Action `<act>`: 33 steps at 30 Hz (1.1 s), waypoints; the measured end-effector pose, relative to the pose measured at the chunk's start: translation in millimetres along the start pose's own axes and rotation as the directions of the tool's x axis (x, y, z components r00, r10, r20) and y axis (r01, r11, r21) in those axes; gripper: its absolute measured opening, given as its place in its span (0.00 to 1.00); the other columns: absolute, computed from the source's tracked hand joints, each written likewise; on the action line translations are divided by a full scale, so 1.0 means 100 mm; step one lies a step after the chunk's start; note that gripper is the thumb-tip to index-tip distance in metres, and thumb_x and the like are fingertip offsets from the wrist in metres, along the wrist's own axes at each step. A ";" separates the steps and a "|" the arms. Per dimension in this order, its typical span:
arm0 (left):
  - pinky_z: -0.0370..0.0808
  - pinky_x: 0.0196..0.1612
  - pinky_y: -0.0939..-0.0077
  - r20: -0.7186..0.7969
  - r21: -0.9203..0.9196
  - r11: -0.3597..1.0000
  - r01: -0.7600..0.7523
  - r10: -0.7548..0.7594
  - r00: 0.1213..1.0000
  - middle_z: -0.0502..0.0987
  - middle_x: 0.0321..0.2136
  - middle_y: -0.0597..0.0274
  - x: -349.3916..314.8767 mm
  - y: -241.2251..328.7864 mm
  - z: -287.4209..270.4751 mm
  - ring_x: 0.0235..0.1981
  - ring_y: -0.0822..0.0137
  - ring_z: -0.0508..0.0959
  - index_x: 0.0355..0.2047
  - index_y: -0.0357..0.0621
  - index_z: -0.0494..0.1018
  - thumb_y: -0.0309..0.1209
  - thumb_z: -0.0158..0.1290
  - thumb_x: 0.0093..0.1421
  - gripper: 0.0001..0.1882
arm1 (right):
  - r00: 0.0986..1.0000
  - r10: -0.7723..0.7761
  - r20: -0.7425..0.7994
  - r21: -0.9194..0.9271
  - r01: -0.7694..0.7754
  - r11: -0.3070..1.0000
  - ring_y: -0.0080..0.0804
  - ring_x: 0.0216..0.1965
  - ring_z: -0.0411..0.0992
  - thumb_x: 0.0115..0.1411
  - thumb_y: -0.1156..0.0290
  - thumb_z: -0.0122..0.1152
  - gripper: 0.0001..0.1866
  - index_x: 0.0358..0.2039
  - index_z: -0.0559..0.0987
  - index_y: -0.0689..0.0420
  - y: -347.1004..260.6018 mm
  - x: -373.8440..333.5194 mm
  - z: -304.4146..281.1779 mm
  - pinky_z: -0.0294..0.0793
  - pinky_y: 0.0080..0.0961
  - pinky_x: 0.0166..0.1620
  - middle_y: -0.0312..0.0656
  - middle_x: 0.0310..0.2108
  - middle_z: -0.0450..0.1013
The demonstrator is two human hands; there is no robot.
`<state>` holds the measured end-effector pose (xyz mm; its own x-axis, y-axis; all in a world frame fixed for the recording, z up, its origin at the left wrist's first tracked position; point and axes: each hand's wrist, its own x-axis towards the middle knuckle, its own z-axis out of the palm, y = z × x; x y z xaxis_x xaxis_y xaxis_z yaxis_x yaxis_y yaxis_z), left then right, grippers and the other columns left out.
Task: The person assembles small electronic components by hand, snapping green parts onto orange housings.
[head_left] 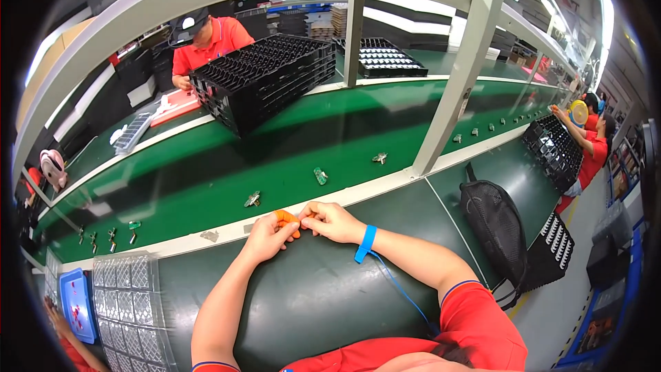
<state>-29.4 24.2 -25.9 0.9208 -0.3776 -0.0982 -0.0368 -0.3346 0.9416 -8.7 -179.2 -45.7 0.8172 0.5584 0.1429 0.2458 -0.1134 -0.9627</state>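
Note:
My left hand point(265, 236) and my right hand point(331, 222) meet at the far edge of the dark green worktop point(317, 282). Their fingertips are pinched close together. Orange finger covers point(286, 217) show at the fingers of my left hand. Whatever sits between the fingertips, if anything, is too small or hidden to make out. A blue wrist strap point(367, 242) with a thin blue cord circles my right wrist. Just beyond my hands, on the green conveyor belt point(227, 165), lie a small metal part point(253, 198) and a small green part point(320, 176).
A black mesh bag point(490, 217) lies at right. Clear blister trays point(127, 310) and a blue tray point(77, 303) stand at left. Stacked black trays point(265, 79) rise across the belt near a co-worker point(213, 45). A pale post point(463, 76) stands ahead to the right.

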 end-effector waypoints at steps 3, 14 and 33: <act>0.72 0.24 0.84 -0.017 -0.019 1.000 -0.019 0.019 1.000 0.76 0.26 0.64 -0.03 -0.05 -0.03 0.25 0.79 0.73 0.37 0.38 0.71 0.35 0.51 0.61 0.12 | 0.999 0.032 0.006 -0.019 -0.032 0.999 0.22 0.32 0.71 0.61 0.71 0.53 0.09 0.39 0.73 0.62 0.03 0.04 0.05 0.73 0.18 0.33 0.39 0.34 0.73; 0.72 0.28 0.80 -0.550 0.194 0.962 -0.194 0.270 0.790 0.76 0.27 0.63 0.21 -0.30 -0.78 0.26 0.77 0.74 0.41 0.40 0.70 0.34 0.54 0.57 0.14 | 0.997 0.081 -0.001 -0.026 -0.081 0.996 0.14 0.24 0.66 0.62 0.68 0.51 0.09 0.39 0.72 0.58 -0.01 0.07 -0.02 0.66 0.12 0.28 0.34 0.31 0.73; 0.74 0.43 0.65 -0.830 0.462 0.441 0.769 -0.089 0.550 0.78 0.36 0.53 -0.90 -0.88 -2.98 0.40 0.55 0.77 0.38 0.45 0.74 0.30 0.56 0.50 0.13 | 0.995 0.101 0.004 -0.003 -0.101 0.995 0.14 0.24 0.65 0.62 0.66 0.51 0.09 0.37 0.72 0.59 0.01 0.10 0.04 0.66 0.11 0.27 0.34 0.30 0.73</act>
<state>6.5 345.1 -4.5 0.8325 0.5388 0.1293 0.5123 -0.8373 0.1909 -2.6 -170.1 -46.4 0.8359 0.5472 0.0439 0.1634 -0.1716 -0.9715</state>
